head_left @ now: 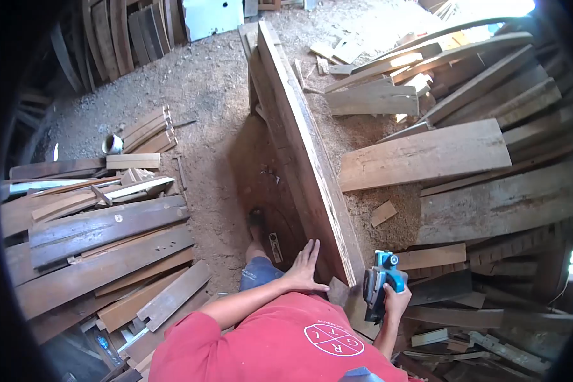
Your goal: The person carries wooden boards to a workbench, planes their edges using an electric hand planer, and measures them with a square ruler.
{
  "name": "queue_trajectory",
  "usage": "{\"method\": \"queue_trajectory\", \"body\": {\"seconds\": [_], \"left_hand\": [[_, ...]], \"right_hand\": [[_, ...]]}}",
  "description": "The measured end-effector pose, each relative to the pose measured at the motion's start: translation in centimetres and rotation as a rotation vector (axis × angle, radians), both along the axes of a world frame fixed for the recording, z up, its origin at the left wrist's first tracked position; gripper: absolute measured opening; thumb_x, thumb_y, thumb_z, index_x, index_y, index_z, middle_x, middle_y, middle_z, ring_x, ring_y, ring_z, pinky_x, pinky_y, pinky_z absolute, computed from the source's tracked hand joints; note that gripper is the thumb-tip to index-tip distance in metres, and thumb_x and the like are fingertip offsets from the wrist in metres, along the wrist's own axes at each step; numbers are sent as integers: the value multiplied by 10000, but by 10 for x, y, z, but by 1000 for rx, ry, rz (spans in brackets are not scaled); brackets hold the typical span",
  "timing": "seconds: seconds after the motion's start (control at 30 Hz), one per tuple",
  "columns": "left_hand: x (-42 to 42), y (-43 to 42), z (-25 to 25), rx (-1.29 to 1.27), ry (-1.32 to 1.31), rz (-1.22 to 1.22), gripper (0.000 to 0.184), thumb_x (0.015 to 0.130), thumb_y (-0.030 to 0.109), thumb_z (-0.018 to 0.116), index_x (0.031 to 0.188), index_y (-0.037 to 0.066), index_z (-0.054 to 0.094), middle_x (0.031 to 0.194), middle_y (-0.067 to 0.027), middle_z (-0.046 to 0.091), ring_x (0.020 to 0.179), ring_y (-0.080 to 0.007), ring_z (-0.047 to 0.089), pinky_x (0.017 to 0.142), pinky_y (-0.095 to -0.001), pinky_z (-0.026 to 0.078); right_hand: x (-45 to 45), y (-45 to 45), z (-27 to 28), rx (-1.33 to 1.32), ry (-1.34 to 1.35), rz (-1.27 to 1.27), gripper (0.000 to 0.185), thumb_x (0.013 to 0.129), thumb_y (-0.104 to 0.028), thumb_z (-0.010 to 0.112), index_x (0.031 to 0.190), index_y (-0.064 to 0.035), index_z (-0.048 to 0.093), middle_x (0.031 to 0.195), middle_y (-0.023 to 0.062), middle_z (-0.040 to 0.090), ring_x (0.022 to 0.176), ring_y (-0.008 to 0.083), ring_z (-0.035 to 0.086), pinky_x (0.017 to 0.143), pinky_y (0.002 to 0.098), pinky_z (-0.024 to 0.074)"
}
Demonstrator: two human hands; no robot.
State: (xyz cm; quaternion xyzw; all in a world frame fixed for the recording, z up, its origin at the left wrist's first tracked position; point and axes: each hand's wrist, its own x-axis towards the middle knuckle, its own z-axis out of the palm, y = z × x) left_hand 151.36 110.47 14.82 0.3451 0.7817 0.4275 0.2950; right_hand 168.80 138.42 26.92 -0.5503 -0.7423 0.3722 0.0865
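Note:
A long wooden panel stands on its edge in front of me, its narrow upper edge running away from my body. My left hand is against the panel's left face near its close end, fingers stretched out. In my right hand is a teal and black electric hand planer, gripped by its handle. The planer is just right of the panel's near end, apart from the edge as far as I can see. Its underside is turned mostly out of view.
Stacked boards lie to my left, beside a white cup-like container. On the right, a wide plank and many more boards are piled up. Wood shavings cover the dirt floor near the panel.

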Motion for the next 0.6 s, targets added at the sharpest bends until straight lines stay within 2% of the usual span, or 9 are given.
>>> {"method": "queue_trajectory", "body": {"seconds": [0.07,0.1,0.17,0.3,0.37,0.4,0.47,0.5,0.6], "left_hand": [[26,27,0,-21,-113,135,1611,661,704,896,1663,0,-150,1700,-378,-24,1593,-539,79,1305,-577,183],[32,39,-5,-18,-88,131,1611,661,704,896,1663,0,-150,1700,-378,-24,1593,-539,79,1305,-577,183],[38,62,-12,-113,28,259,1627,641,694,909,1655,-26,-140,1704,-366,-32,1596,-529,81,1300,-588,193],[32,79,8,-124,291,225,1638,614,672,926,1649,-59,-112,1715,-348,-36,1606,-510,66,1302,-576,197],[37,83,23,-291,319,256,1554,634,532,947,1663,-40,-69,1726,-330,23,1590,-520,149,1276,-577,270],[36,81,25,-289,345,271,1554,634,532,947,1663,-40,-69,1726,-330,23,1590,-520,149,1276,-577,270],[34,81,28,-133,106,257,1494,648,464,937,1660,-63,-27,1726,-329,71,1570,-507,243,1266,-564,304],[36,77,28,-99,202,277,1448,658,447,924,1659,-72,15,1712,-346,127,1530,-501,338,1256,-555,328],[34,50,43,1,593,339,1404,670,590,877,1625,-136,148,1655,-376,278,1518,-475,381,1259,-574,309]], "right_hand": [[43,-4,-19,-4,17,-35,217,772,-77,826,947,26,750,792,60,717,717,153,642,711,364,526],[58,-6,-29,-8,37,-39,226,771,-92,827,946,28,748,792,64,711,719,159,644,714,367,528],[81,-7,-51,6,48,-30,266,747,-117,853,957,16,757,808,102,732,736,206,683,739,399,541],[91,-7,-86,-8,66,16,309,732,-151,878,981,0,773,867,160,767,788,277,739,776,436,557],[80,-7,-96,-22,53,51,321,738,-171,885,990,-5,777,911,188,780,836,315,762,789,454,563],[70,-10,-109,107,162,116,148,796,-59,854,866,-22,729,647,38,665,514,132,599,485,337,458],[60,-10,-112,145,154,219,183,775,-91,872,875,-8,744,666,61,692,571,158,644,552,364,496],[54,-7,-120,113,153,221,217,760,-120,885,897,-8,760,680,70,707,617,173,670,603,375,517],[43,-9,-116,126,134,302,295,740,-176,913,940,-11,772,787,133,748,712,260,721,690,428,553]]}}
